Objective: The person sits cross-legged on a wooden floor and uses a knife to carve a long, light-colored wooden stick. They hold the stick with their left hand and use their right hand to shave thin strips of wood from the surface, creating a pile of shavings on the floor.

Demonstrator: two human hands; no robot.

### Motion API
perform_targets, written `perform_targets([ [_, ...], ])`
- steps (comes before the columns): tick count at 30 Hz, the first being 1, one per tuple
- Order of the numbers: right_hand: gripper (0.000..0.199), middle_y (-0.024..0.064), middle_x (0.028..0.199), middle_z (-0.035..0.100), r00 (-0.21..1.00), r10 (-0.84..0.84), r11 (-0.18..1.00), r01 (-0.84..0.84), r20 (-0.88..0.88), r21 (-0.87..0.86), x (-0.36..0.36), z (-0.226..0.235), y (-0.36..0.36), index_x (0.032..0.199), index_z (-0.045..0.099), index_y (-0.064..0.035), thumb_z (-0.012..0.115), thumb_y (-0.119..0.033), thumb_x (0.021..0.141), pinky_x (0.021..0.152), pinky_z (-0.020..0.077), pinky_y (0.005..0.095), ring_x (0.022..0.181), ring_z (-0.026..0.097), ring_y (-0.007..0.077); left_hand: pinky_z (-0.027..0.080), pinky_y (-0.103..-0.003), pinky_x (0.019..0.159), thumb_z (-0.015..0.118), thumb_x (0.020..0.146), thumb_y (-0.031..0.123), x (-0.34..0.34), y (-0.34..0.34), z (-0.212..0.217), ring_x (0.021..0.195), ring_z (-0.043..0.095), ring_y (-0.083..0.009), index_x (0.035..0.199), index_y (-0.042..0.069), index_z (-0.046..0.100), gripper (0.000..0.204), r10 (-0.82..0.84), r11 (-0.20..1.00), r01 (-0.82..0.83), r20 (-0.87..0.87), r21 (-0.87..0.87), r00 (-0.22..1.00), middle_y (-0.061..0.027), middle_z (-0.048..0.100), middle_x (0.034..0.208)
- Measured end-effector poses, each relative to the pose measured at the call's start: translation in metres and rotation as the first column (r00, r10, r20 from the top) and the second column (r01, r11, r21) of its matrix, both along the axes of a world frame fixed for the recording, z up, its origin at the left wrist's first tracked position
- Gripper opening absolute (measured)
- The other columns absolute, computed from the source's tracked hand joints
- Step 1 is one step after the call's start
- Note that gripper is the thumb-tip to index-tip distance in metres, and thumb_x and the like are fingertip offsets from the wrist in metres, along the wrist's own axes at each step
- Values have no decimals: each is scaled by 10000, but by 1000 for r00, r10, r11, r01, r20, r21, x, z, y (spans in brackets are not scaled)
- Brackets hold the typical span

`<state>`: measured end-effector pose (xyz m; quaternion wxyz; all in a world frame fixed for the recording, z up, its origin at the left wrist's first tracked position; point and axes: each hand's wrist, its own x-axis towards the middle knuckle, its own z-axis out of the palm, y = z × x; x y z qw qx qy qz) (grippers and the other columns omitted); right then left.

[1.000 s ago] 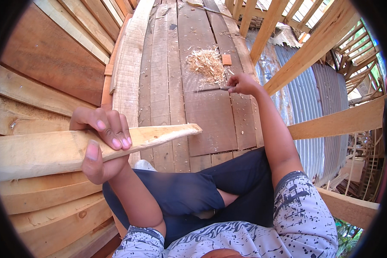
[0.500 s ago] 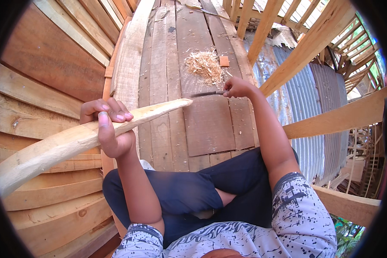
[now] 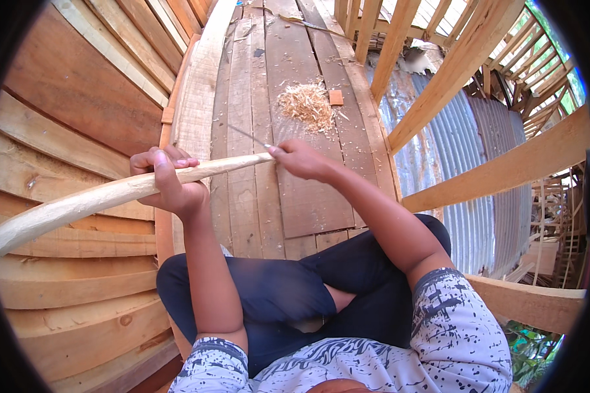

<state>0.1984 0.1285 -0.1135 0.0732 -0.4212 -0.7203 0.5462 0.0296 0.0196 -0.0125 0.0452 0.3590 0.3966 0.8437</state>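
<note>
A long, pale, peeled wooden pole point(image 3: 92, 199) runs in from the left rim and tapers to a narrow tip. My left hand point(image 3: 170, 175) is closed around it a little behind that tip, thumb on the near side and fingers over the far side. By the tip, my right hand point(image 3: 299, 159) grips a knife point(image 3: 246, 135) whose thin dark blade points up and to the left, beyond the pole. The knife's handle is hidden inside the fist. I cannot tell whether the blade touches the wood.
A heap of wood shavings point(image 3: 306, 107) lies on the plank floor point(image 3: 242, 85), with a small orange-brown block point(image 3: 335, 97) beside it. Board walling point(image 3: 72, 144) rises on the left. Slanted timber rails point(image 3: 498, 158) and corrugated metal sheets point(image 3: 465, 177) border the right.
My right hand has swung left with the knife, from the right side of the floor to the pole's tip. The pole has rolled or tilted slightly in my left hand.
</note>
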Motion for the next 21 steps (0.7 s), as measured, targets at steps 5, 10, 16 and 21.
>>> perform_targets([
  [5,491,66,713,553,992,-121,967,113,22,230,11,-108,-3,1044,626,31,416,-413,1055,552,469,353,646,576,175,361,-218,447,589,851,169,1,11,-1,459,360,-100,735,119,378,246,-127,990,125,39,67,991,-1,355,536],
  [10,470,58,677,529,990,-39,986,60,138,-158,2,7,-39,969,594,21,381,-387,1065,596,484,366,616,549,178,397,-220,468,603,834,177,-19,1,-9,473,405,-108,758,126,389,232,-345,933,346,-28,102,938,-19,415,557],
  [16,497,225,792,647,995,-101,995,102,-11,19,-9,-21,-64,972,628,62,384,-362,1063,702,504,498,710,644,348,444,-224,529,634,778,121,-34,1,-15,542,419,-108,821,110,393,245,-635,754,639,-76,156,768,-25,439,642],
  [21,488,269,866,672,948,-290,956,292,128,8,-11,-37,-51,956,640,77,400,-336,1054,790,495,524,823,663,416,437,-239,532,617,765,172,-40,-2,-10,541,440,-125,761,109,393,233,-572,820,572,-8,23,820,-32,442,609],
])
